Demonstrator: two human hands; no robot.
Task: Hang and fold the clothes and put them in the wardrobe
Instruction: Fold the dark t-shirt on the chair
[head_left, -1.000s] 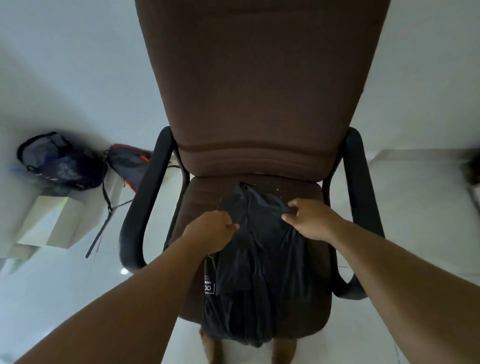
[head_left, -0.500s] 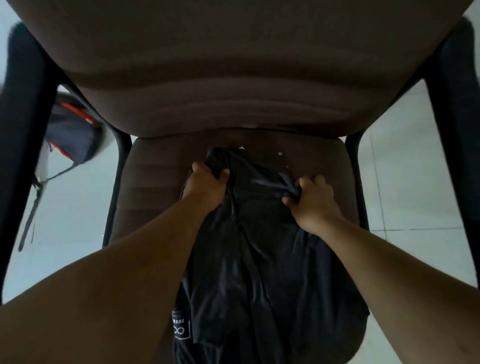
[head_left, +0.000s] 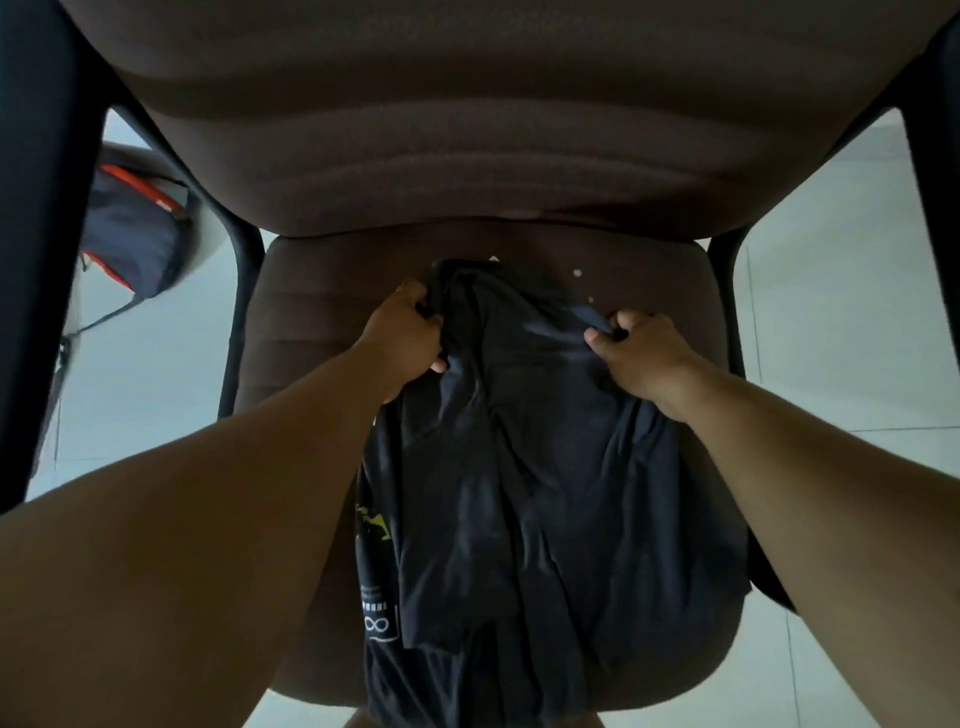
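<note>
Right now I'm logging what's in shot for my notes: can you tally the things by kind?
Dark garments: 1, the shirt lying on the seat, gripped at its far end by the left hand and the right hand
Chairs: 1, brown chair
Bags: 1, backpack on the floor
Hands: 2
Total: 5

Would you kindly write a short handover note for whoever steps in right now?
Left hand: grips the far left edge of the dark navy cloth garment.
Right hand: pinches its far right edge.
The garment lies on the brown upholstered office chair's seat, near end hanging over the front.
Done: garment laid on the seat.
Left: fold or hang it, then put it in the wardrobe, which is out of view.
</note>
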